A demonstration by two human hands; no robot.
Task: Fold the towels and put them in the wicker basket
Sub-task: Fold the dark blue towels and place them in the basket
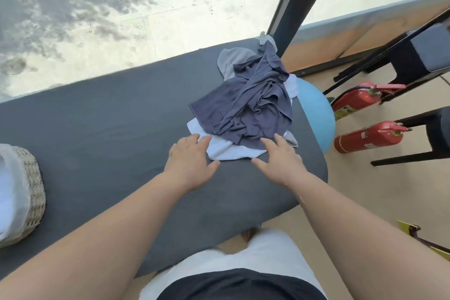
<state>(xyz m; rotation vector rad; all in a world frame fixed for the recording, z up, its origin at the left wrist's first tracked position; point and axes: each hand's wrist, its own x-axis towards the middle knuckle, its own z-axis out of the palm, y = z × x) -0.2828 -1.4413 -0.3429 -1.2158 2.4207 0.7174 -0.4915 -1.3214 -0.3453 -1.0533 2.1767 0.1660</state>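
The heap of towels (pixel 243 95) lies crumpled at the right end of the dark tabletop (pixel 109 117), a dark blue towel (pixel 258 114) over a white towel (pixel 226 150). The left hand (pixel 190 163) touches the white edge and the right hand (pixel 280 158) the blue hem, each grip spread, fingers straight. The wicker basket (pixel 34 192) stands well apart at the left. A blue ball (pixel 316 109) and two red fire extinguishers (pixel 365 137) sit on the floor alongside.

The towel pile (pixel 253 102) lies on the padded table (pixel 109 117), well right of the wicker basket (pixel 34 190); fire extinguishers (pixel 367 137) lie on the floor (pixel 365 190) further right.
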